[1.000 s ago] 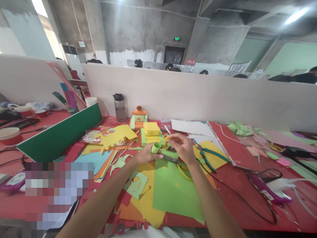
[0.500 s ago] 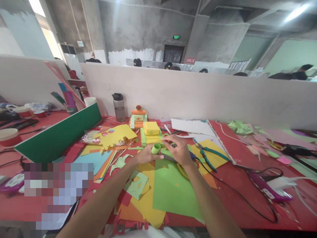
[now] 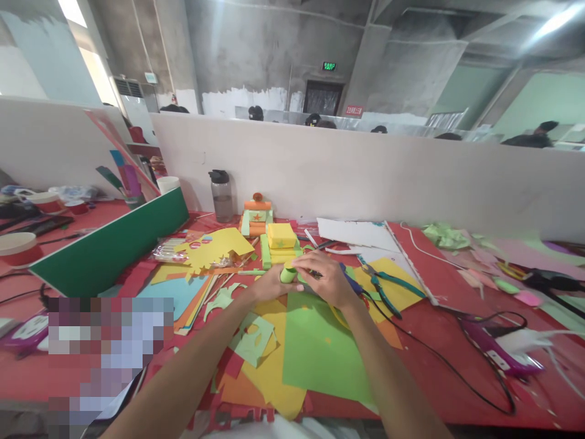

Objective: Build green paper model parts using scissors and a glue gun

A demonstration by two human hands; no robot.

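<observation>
Head view: L hand [image 3: 269, 285] grip clamped round green tube [image 3: 287, 277], axis approx. upright, inboard of bench [image 3: 457, 399] far edge; R hand [image 3: 326, 279], tube's right, fingertips together on yellow pc. [image 3: 289, 266] at tube top.

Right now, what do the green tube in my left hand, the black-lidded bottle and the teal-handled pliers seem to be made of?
Green tube: probably paper or thin card, matt, judging by its flat colour without shine.
Bottle: likely smooth plastic, since the body is see-through, though glass is possible.
Pliers: greyish tips suggest metal; coloured grips look like plastic or rubber.
</observation>
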